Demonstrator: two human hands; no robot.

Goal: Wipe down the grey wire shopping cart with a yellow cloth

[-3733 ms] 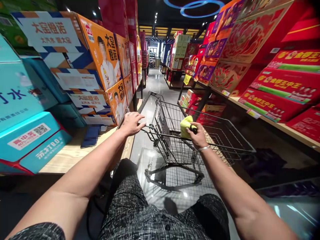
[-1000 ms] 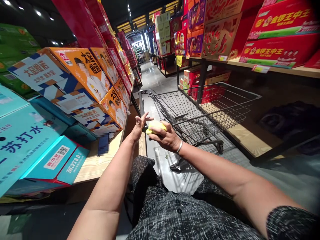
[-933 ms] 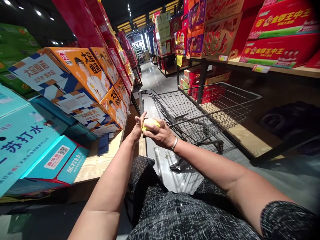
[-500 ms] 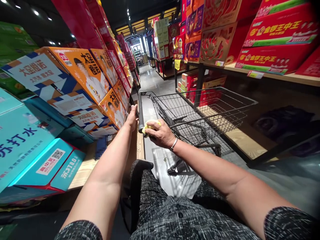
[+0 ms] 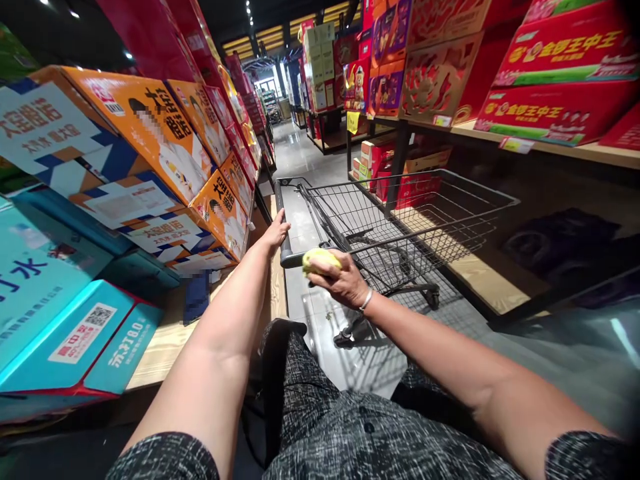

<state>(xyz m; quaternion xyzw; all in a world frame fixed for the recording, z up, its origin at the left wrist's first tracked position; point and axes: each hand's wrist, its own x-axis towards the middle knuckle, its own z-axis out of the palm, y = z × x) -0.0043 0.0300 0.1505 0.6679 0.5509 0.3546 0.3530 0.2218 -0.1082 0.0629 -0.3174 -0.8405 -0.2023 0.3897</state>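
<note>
A black wire shopping cart (image 5: 370,235) stands tilted across my view, its basket pointing right. My left hand (image 5: 276,233) is closed round the middle of the cart's handle (image 5: 280,200), with some of its fingers hidden. At the near end of the handle, my right hand (image 5: 347,279) grips a crumpled yellow cloth (image 5: 320,260). The cloth lies by the corner where the handle meets the cart's side frame. Nothing shows inside the wire basket.
Orange drink cartons (image 5: 145,127) and turquoise cartons (image 5: 75,333) are stacked on a wooden shelf close on the left. Red gift boxes (image 5: 560,110) fill a shelf on the right. A shiny tiled aisle (image 5: 295,143) runs ahead between the displays.
My right hand has moved right with the yellow cloth, from the handle's near end toward the cart's side frame. My left hand has shifted slightly right, onto the handle.
</note>
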